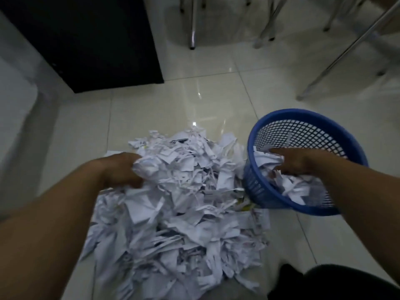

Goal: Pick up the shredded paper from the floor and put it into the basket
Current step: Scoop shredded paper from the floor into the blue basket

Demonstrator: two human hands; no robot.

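Observation:
A big heap of white shredded paper (179, 204) covers the tiled floor in front of me. A round blue mesh basket (307, 118) stands at the heap's right edge, tilted toward me, with some shreds inside. My left hand (123, 167) grips a crumpled bunch of paper at the heap's upper left. My right hand (296, 162) is inside the basket, its fingers curled round a wad of shreds just over the near rim.
A black cabinet (91, 44) stands on the floor at the upper left. Metal chair and table legs (192, 29) rise at the top and along the upper right. Glossy pale tiles (194, 100) lie beyond the heap. My dark-clothed knee (324, 282) shows at the lower right.

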